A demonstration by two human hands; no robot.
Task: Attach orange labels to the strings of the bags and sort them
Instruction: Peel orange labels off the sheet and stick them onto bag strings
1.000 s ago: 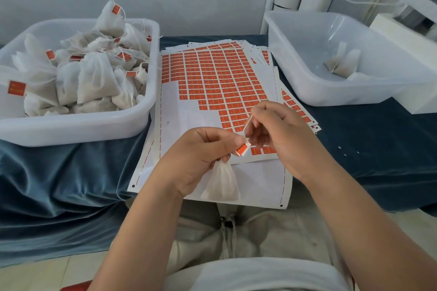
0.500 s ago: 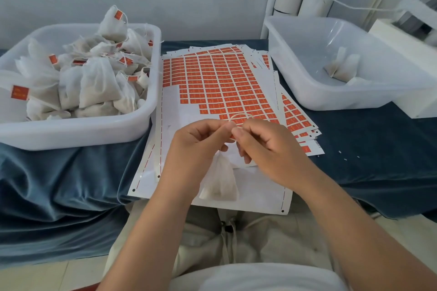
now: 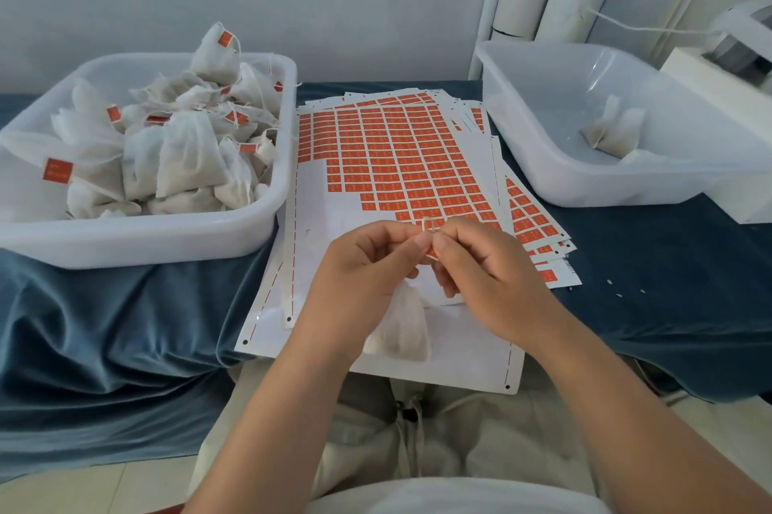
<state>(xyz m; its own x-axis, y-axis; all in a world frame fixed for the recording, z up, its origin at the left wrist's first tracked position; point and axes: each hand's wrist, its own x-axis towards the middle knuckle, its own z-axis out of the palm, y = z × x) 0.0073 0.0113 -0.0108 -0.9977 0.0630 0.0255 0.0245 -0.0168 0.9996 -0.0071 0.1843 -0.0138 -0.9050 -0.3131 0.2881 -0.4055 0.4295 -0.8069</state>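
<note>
**Head view: both hands pinching one label at the near centre**

Left hand: I read it as closed, thumb and forefinger tips pressed together on the small orange paper label. The other fingers are curled under.

Right hand: also closed, its thumb and forefinger pinching the same label from the right. The two hands' fingertips touch.

A thin white string rises in a small loop just above the pinch.

A white mesh bag hangs below the left hand, its top hidden behind the palm. I cannot tell whether the lower fingers grip it or whether it hangs from the string alone.

Under the hands lies a white backing sheet with rows of orange stickers on its far part and its near left part bare. More such sheets fan out from under its right edge.

Far left is a white plastic tub, piled with white bags, several of them showing orange tags. Far right is a clear plastic tub holding a few white bags without visible tags.

Both tubs and the sheets rest on a dark blue cloth.
</note>
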